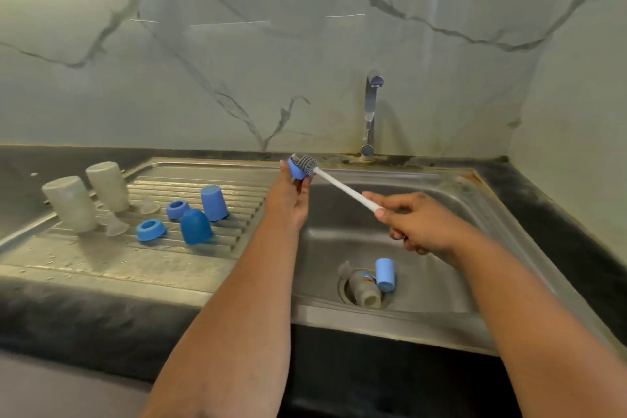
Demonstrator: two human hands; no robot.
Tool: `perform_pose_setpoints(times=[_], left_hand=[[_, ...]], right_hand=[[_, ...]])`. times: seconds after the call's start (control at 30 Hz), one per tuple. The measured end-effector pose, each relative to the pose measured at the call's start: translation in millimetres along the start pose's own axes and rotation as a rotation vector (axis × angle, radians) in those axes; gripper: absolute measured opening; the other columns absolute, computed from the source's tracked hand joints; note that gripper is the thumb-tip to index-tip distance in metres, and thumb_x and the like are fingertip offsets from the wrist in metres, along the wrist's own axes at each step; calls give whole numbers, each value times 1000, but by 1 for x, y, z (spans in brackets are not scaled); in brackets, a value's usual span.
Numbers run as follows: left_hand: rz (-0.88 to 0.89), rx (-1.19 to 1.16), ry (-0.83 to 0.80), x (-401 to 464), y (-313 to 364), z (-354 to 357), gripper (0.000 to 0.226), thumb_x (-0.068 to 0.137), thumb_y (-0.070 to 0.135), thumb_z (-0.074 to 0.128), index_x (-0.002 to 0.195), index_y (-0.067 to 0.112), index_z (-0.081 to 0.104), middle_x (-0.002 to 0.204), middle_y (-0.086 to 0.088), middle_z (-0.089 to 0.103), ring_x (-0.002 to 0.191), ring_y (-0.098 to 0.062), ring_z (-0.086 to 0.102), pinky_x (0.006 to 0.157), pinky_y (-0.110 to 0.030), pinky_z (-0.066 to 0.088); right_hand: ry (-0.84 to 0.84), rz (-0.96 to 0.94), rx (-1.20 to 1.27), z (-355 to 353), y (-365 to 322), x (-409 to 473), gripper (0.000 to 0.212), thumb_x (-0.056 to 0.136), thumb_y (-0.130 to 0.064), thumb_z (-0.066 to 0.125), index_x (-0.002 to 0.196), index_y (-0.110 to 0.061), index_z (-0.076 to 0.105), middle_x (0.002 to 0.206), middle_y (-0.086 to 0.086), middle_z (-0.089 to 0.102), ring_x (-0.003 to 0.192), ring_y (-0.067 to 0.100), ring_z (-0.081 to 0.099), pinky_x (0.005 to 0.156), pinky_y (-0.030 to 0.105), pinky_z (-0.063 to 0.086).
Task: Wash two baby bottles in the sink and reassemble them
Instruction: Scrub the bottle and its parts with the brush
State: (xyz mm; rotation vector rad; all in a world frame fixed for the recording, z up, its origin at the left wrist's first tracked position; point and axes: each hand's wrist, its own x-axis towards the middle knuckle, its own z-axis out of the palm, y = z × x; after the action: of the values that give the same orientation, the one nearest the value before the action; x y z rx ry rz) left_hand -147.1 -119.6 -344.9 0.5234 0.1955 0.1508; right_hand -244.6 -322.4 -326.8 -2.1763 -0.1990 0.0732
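My left hand [290, 195] holds a small blue bottle ring [296, 170] up over the sink's left edge. My right hand [412, 222] grips the white handle of a bottle brush [342, 185], whose grey bristle head pushes into the ring. On the draining board stand two upturned clear bottles [71, 204] [108, 185], two blue caps [196, 227] [213, 203], two blue rings [150, 230] [177, 209] and two clear teats [116, 226] [148, 205]. In the sink basin [441, 268] another bottle [364, 288] lies over the drain beside a blue cap [385, 274].
A chrome tap [370, 115] stands behind the basin, with no water visible from it. Dark countertop [559, 214] surrounds the steel sink, and a marble-patterned wall rises behind. Small debris dots the front of the draining board [101, 258].
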Motion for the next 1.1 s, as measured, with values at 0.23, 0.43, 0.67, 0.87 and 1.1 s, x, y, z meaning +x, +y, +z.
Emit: perform_pose_setpoints(times=[0.23,0.43,0.67,0.87,1.1], left_hand=[[-53,120,-6,6,-12,5,23,100,22,51,92,1,58,108,-18,60,84,-22,62,78,-30,56],[1,269,35,13,1,-5,13,97,16,56,92,4,59,101,-14,62,83,-20,61,75,-26,53],[312,857,-48,12,-16,-7,22,85,1,71,104,8,62,92,-4,64,95,-21,61,92,-36,54],[423,1034,24,14,-23,-8,32,81,7,76,111,8,65,105,-5,65,92,-14,59,78,-19,46],[469,1088,-40,17,-11,-12,31,78,10,79,108,9,68,102,-4,66,97,-18,63,87,-29,51]], right_hand=[[49,-26,-17,7,8,11,35,99,-31,51,129,-49,54,74,-8,50,62,8,41,56,21,37],[102,-25,-348,-2,9,13,36,100,-35,47,133,-50,49,101,-9,63,73,6,53,59,18,38],[140,-62,-221,-2,13,15,36,99,-32,50,130,-50,51,73,-21,51,61,1,44,61,20,38],[132,-26,-182,9,12,18,37,100,-31,49,134,-43,53,75,-16,48,63,6,42,60,20,37],[151,-25,-156,6,14,18,36,100,-30,50,134,-40,54,78,-19,44,64,0,39,58,15,32]])
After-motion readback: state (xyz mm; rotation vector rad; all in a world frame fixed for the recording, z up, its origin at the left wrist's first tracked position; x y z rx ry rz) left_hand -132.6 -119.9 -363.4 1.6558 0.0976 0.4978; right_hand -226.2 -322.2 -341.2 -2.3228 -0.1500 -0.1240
